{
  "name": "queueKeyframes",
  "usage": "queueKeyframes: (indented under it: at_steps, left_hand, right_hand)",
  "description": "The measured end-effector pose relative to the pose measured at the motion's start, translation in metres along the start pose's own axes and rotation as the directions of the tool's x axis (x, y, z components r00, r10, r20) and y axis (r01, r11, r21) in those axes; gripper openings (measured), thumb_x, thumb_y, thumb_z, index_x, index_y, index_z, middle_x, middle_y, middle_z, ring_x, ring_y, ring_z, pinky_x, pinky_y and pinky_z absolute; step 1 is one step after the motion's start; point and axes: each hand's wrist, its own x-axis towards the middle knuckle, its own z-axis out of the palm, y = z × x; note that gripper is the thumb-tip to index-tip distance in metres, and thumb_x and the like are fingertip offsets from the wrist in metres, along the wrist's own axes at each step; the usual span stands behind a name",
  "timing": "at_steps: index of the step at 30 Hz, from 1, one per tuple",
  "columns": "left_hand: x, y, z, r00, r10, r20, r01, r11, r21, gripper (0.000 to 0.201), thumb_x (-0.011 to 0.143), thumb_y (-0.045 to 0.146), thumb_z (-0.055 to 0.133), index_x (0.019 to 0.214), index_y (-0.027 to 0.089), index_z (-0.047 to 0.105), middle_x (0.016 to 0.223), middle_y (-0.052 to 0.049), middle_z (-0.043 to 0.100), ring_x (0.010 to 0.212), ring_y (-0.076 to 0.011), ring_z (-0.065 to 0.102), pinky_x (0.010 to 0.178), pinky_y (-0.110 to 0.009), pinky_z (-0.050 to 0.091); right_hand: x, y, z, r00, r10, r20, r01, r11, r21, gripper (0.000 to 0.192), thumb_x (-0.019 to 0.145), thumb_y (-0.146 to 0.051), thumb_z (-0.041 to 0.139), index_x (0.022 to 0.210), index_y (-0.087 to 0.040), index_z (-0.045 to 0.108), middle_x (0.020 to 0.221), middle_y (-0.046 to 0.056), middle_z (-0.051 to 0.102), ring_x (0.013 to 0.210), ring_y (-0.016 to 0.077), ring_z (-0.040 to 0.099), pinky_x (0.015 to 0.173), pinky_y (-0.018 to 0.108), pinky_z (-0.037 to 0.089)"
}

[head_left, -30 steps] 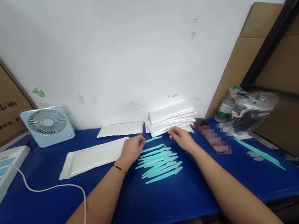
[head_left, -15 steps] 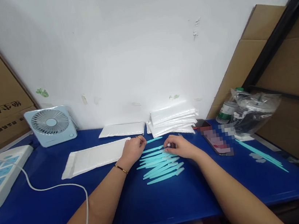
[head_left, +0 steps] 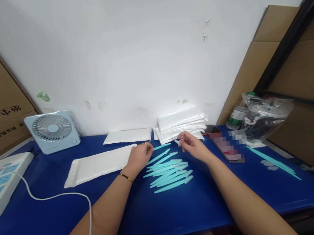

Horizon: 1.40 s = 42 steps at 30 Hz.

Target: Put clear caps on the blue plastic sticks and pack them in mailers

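Turquoise eyebrow razors lie in a loose row on the blue table, handles to the left and blade ends to the right. My left hand is closed at the far end of the row, its fingertips pinching the handle end of one turquoise razor. Just right of that razor's tip, my right hand pinches a small whitish translucent piece, which looks like a blade cap. A long white padded packet lies left of my left hand, partly behind it.
White packets are stacked by the wall, with another packet to their left. A phone, a bagged dark item and more turquoise razors lie right. A fan, power strip and white cable are left.
My right hand has moved up and right, off the row of razors, with the small whitish piece in its fingers. The upper razors have shifted and tilted. My left hand has stayed in place.
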Motion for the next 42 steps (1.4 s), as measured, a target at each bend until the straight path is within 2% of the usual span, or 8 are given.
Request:
queueKeyframes:
  at_steps: [3, 7, 14, 22, 31, 37, 39, 42]
  left_hand:
    - [-0.001, 0.002, -0.001, 1.000, -0.007, 0.006, 0.007, 1.000, 0.002, 0.021, 0.086, 0.033, 0.043, 0.084, 0.022, 0.061, 0.079, -0.001, 0.067, 0.074, -0.0166, 0.061, 0.065, -0.026, 0.040]
    - [-0.001, 0.003, -0.002, 1.000, 0.002, 0.008, -0.001, 1.000, -0.010, 0.021, 0.086, 0.034, 0.043, 0.083, 0.022, 0.060, 0.079, 0.000, 0.067, 0.073, -0.0163, 0.061, 0.065, -0.026, 0.040]
    - [-0.001, 0.005, -0.004, 1.000, 0.015, 0.015, -0.015, 1.000, -0.009, 0.023, 0.087, 0.034, 0.042, 0.085, 0.022, 0.061, 0.079, -0.001, 0.067, 0.076, -0.0169, 0.061, 0.066, -0.026, 0.041]
    - [-0.002, 0.006, -0.005, 0.999, 0.052, 0.010, -0.052, 0.999, -0.004, 0.021, 0.088, 0.033, 0.042, 0.085, 0.022, 0.060, 0.082, 0.000, 0.067, 0.077, -0.0169, 0.060, 0.066, -0.026, 0.041]
    - [-0.001, 0.011, -0.003, 0.997, 0.072, 0.028, -0.072, 0.997, -0.013, 0.020, 0.087, 0.032, 0.044, 0.085, 0.023, 0.062, 0.080, 0.001, 0.068, 0.077, -0.0164, 0.061, 0.066, -0.026, 0.040]
    - [-0.003, 0.011, -0.004, 0.981, 0.123, 0.148, -0.109, 0.989, -0.103, 0.021, 0.083, 0.037, 0.049, 0.081, 0.024, 0.065, 0.075, 0.002, 0.068, 0.071, -0.0138, 0.061, 0.066, -0.023, 0.040]
    - [-0.003, 0.009, -0.004, 0.985, 0.100, 0.142, -0.088, 0.992, -0.087, 0.022, 0.083, 0.040, 0.049, 0.082, 0.025, 0.066, 0.076, 0.003, 0.068, 0.072, -0.0144, 0.061, 0.066, -0.023, 0.041]
    - [-0.001, 0.005, 0.000, 0.994, 0.066, 0.083, -0.065, 0.998, -0.007, 0.019, 0.080, 0.040, 0.054, 0.085, 0.025, 0.065, 0.081, 0.001, 0.068, 0.078, -0.0164, 0.061, 0.068, -0.025, 0.041]
  right_hand:
    - [0.002, 0.002, -0.004, 0.997, 0.037, -0.072, -0.035, 0.999, 0.034, 0.022, 0.084, -0.032, 0.044, 0.094, -0.018, 0.059, 0.071, 0.000, 0.054, 0.057, 0.0105, 0.050, 0.055, 0.023, 0.041]
    - [0.002, 0.004, -0.002, 0.996, 0.091, 0.002, -0.091, 0.990, 0.111, 0.038, 0.076, -0.035, 0.059, 0.109, -0.016, 0.058, 0.068, 0.000, 0.057, 0.061, 0.0134, 0.055, 0.059, 0.026, 0.045]
    - [0.004, 0.011, -0.002, 0.998, 0.019, -0.055, -0.024, 0.994, -0.104, 0.028, 0.081, -0.041, 0.056, 0.095, -0.020, 0.068, 0.087, 0.006, 0.064, 0.071, 0.0167, 0.060, 0.065, 0.029, 0.048]
    - [0.002, 0.004, -0.002, 1.000, -0.011, 0.018, 0.014, 0.987, -0.161, 0.030, 0.083, -0.039, 0.054, 0.101, -0.020, 0.069, 0.074, 0.002, 0.064, 0.069, 0.0166, 0.060, 0.065, 0.028, 0.047]
    - [0.000, -0.003, 0.010, 0.994, -0.026, 0.104, 0.036, 0.995, -0.095, 0.029, 0.082, -0.037, 0.057, 0.102, -0.020, 0.069, 0.075, 0.003, 0.063, 0.069, 0.0158, 0.061, 0.066, 0.028, 0.048]
    - [-0.004, -0.011, 0.006, 0.965, -0.045, 0.260, 0.060, 0.997, -0.050, 0.029, 0.082, -0.038, 0.057, 0.101, -0.019, 0.069, 0.084, 0.004, 0.064, 0.070, 0.0150, 0.062, 0.066, 0.027, 0.048]
    - [-0.002, -0.008, -0.007, 0.985, -0.031, 0.169, 0.054, 0.990, -0.131, 0.029, 0.082, -0.039, 0.056, 0.099, -0.019, 0.069, 0.086, 0.005, 0.065, 0.073, 0.0161, 0.061, 0.067, 0.027, 0.047]
    - [0.002, 0.007, -0.029, 0.990, 0.026, -0.138, -0.077, 0.922, -0.379, 0.024, 0.082, -0.035, 0.054, 0.088, -0.018, 0.069, 0.080, 0.005, 0.066, 0.072, 0.0183, 0.060, 0.068, 0.029, 0.045]
